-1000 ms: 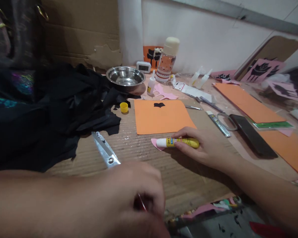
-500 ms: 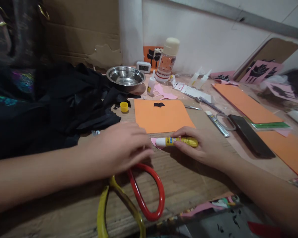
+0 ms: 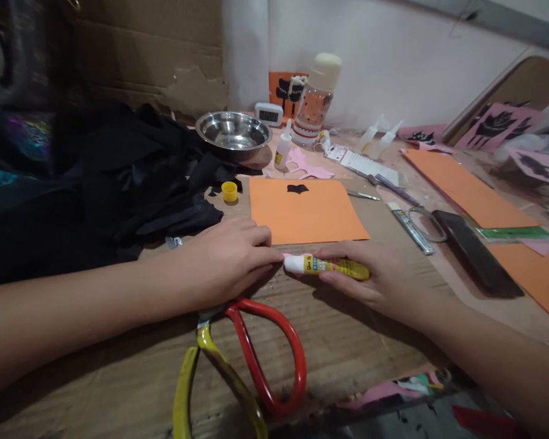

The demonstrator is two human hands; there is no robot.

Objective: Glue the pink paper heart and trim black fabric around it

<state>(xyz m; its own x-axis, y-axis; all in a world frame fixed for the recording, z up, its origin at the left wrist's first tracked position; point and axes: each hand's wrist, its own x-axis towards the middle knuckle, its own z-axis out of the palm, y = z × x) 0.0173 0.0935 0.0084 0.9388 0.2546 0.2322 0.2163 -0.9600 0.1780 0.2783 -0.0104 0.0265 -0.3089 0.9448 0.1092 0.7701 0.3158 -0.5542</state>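
My right hand [image 3: 366, 268] is closed around a yellow glue stick [image 3: 333, 266], which lies nearly level with its white end pointing left. Under that white end shows a small pink paper piece [image 3: 296, 275], mostly covered. My left hand [image 3: 238, 259] has its fingertips pressed together at the left edge of this piece, holding it on the wooden table. Just beyond both hands lies an orange sheet [image 3: 320, 216] with a small black cutout [image 3: 297, 189] near its top edge. Scissors with one red handle [image 3: 297, 347] and one yellow handle rest below my left hand.
A yellow cap [image 3: 229, 192], a steel bowl [image 3: 233, 131], a glue bottle [image 3: 282, 151] and a drink bottle [image 3: 313, 107] stand behind. Black cloth [image 3: 165, 183] heaps at left. A dark phone-like slab [image 3: 476, 256] and more orange sheets [image 3: 471, 189] lie at right.
My left hand has come down, its fingertips now at the pink piece. The glue stick's white end has shifted slightly left over the piece. The camera view has moved a little.
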